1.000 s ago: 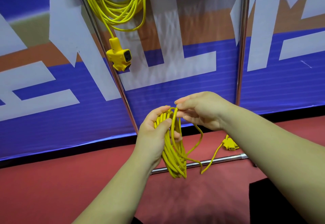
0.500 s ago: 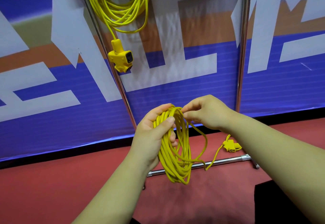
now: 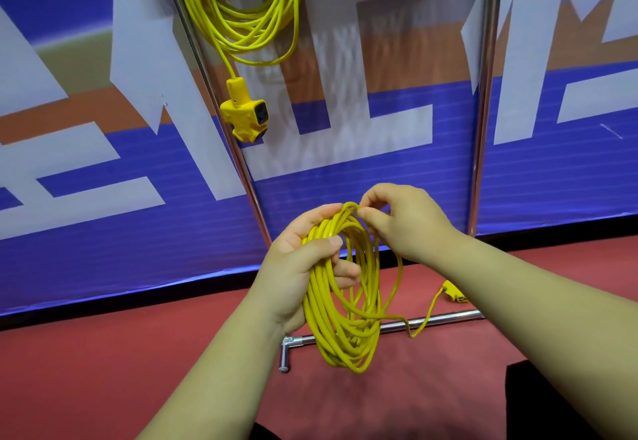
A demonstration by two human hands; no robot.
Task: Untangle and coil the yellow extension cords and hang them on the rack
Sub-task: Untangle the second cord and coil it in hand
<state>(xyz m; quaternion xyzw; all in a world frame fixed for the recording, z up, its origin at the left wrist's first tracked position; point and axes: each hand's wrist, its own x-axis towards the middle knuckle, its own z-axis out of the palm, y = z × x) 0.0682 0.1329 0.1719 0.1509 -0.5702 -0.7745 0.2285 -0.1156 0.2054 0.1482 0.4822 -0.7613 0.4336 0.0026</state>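
Grips coil [image 3: 345, 329] in left hand [image 3: 303, 267], fingers curled round the bundle. Hangs it long axis vertical, above the floor [image 3: 172, 353]. Pinches top loop with right hand [image 3: 400, 222], just beside the left fingertips. Notes free tail [image 3: 429, 312] running down-right across rack base bar [image 3: 455, 316] to plug [image 3: 454, 296], under right forearm. Judges right hand nearer for drawing in the tail. Notes hung cord [image 3: 248, 25] up-left.

A blue, white and orange banner [image 3: 103, 250] rises behind red floor [image 3: 86, 370].

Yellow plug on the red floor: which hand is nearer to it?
Right. The right hand is above-left of the yellow plug; the left hand is farther left.
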